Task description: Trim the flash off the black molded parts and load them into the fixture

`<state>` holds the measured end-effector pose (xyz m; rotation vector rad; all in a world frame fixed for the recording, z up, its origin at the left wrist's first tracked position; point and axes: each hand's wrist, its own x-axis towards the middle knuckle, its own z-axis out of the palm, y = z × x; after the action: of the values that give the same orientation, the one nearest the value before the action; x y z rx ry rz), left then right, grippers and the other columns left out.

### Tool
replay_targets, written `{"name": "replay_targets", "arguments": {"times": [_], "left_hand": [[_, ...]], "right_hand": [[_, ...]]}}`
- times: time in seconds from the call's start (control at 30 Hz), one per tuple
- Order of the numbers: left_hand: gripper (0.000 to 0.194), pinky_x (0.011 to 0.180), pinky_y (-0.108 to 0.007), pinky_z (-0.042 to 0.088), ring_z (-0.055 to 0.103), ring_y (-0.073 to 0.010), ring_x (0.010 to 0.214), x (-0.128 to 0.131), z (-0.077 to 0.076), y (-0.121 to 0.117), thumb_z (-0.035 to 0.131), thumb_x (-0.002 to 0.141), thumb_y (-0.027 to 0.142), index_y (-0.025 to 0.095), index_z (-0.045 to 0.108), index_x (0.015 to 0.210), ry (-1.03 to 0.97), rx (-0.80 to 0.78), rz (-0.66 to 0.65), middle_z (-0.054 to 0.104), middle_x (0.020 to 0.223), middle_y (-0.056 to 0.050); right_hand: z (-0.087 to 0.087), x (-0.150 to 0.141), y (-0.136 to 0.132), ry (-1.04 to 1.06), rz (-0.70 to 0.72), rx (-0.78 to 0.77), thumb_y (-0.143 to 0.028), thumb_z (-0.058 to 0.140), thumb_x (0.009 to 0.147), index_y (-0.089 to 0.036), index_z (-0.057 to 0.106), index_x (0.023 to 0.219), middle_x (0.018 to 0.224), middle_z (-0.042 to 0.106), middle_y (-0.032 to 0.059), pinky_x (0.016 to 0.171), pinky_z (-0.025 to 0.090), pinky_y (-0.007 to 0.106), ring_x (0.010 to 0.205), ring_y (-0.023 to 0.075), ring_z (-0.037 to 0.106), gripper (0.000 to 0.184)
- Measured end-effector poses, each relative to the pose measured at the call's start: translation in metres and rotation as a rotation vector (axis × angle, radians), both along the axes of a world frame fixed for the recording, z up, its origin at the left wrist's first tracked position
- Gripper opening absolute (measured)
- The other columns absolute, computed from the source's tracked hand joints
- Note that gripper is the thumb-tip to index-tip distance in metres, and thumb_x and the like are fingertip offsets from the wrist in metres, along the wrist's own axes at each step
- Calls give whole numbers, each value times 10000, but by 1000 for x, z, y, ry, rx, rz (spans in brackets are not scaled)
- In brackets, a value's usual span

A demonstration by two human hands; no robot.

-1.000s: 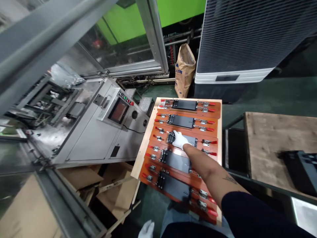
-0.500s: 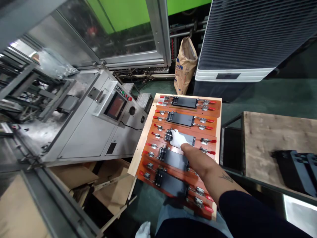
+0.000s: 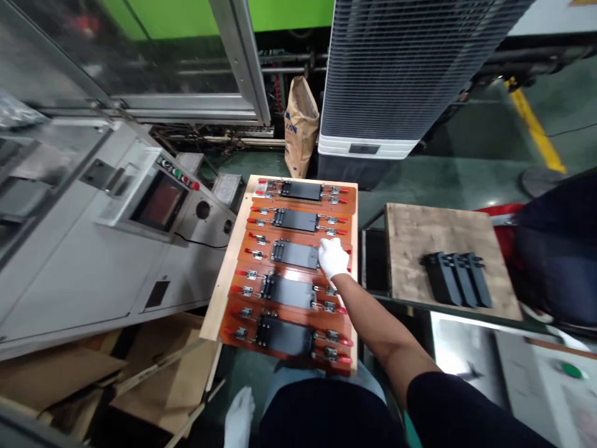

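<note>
My right hand [image 3: 333, 256], in a white glove, is closed at the right end of the middle black panel [image 3: 296, 254]; whatever is inside its fingers is hidden. It covers most of the red-handled toggle clamps at that end. The panel lies flat on an orange-brown fixture board, and the toggle clamps [image 3: 257, 246] at its left end stand off it. Similar black panels lie in rows above [image 3: 296, 219] and below [image 3: 291, 292], with toggle clamps at both ends. Low in front of my body hangs my gloved left hand [image 3: 239, 417], its fingers loosely stretched and holding nothing visible.
A wooden table [image 3: 410, 233] on the right carries several black parts [image 3: 457, 280]. Left of the fixture stands a grey machine with a control screen [image 3: 161, 202]. Behind are a paper sack [image 3: 301, 127] and a tall ribbed unit [image 3: 387, 81]. A person [image 3: 555, 249] is at the far right.
My right hand has moved from the left end of the middle panel to its right end. The view has swung right, bringing more of the side table and the other person into sight.
</note>
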<state>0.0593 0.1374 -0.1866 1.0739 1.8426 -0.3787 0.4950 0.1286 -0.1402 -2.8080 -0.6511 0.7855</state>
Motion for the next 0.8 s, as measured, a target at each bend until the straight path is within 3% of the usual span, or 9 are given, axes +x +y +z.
{"name": "replay_targets", "arguments": {"times": [0.13, 0.23, 0.4, 0.57, 0.67, 0.8], "left_hand": [[309, 1039, -352, 504, 706, -298, 1106, 6, -7, 11, 580, 714, 408, 201, 689, 916, -206, 166, 99, 752, 1125, -129], [346, 1039, -431, 498, 720, -330, 1042, 23, -5, 18, 578, 690, 473, 216, 717, 875, -223, 246, 46, 777, 986, -106], [427, 904, -437, 555, 739, -302, 827, 85, 21, 28, 618, 661, 549, 213, 741, 894, -326, 381, 25, 749, 761, -57], [395, 653, -345, 566, 673, -211, 631, 172, 44, 62, 646, 681, 536, 173, 703, 825, -511, 537, 161, 678, 659, -31], [282, 531, -265, 485, 570, -146, 522, 219, 44, 100, 638, 764, 435, 167, 619, 681, -524, 614, 252, 568, 552, 6], [197, 495, -226, 432, 488, -99, 470, 264, 30, 156, 563, 878, 295, 154, 635, 996, -533, 629, 305, 519, 592, 51]], "right_hand": [[-12, 8, -78, -25, -119, -112, -318, 309, 1047, -292, 548, 1424, 1221, 537, 110, 809, 507, 329, 945, 210, 661, 447], [-24, 10, -110, -6, -186, -145, -292, 301, 1043, -283, 530, 1458, 1157, 562, 102, 779, 498, 308, 908, 196, 662, 474], [-43, 19, -106, 17, -192, -90, -386, 299, 1054, -326, 335, 1577, 1219, 583, 98, 819, 480, 288, 1004, 204, 654, 528], [-70, 21, -96, 128, -184, -56, -454, 286, 1053, -333, 297, 1588, 1163, 669, 87, 859, 485, 317, 995, 213, 676, 549], [-86, 19, -97, 175, -212, -41, -455, 251, 1056, -335, 300, 1588, 1141, 709, 77, 883, 487, 322, 987, 206, 689, 548], [-101, 15, -101, 199, -234, -29, -456, 240, 1051, -341, 314, 1584, 1154, 727, 67, 875, 494, 309, 977, 204, 700, 550]]}}
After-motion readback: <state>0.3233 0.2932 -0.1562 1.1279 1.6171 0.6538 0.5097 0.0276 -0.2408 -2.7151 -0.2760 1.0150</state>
